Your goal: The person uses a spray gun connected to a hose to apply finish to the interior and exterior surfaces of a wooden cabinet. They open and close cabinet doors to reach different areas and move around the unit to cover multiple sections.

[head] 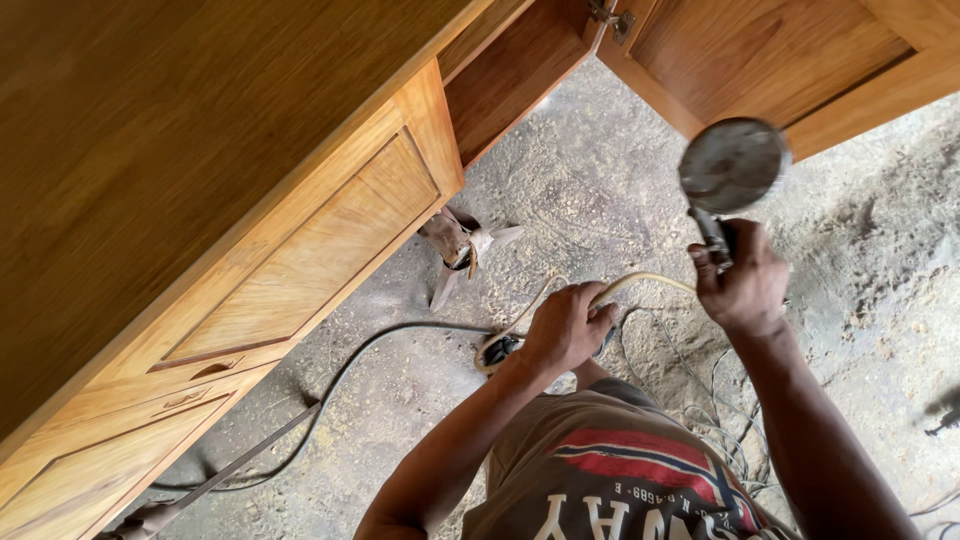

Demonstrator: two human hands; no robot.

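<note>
right hand (745,285) gripping spray gun (728,175), left hand (565,325) holding hose (640,283)

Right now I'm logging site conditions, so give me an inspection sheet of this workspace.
Surface: bare floor, grey, dusted with sawdust.
Job's things: spray gun with a round metal cup, held up in the right hand; pale hose running from it to the left hand.
Clutter: a small brownish object on the floor by the cabinet; what it is cannot be told.
Grippers: left hand closed on the hose; right hand closed on the gun's handle.
Cables: black cable curving across the floor; thin loose wires by the person's right side.
Surroundings: varnished wooden cabinet with panelled doors, one door open.
</note>
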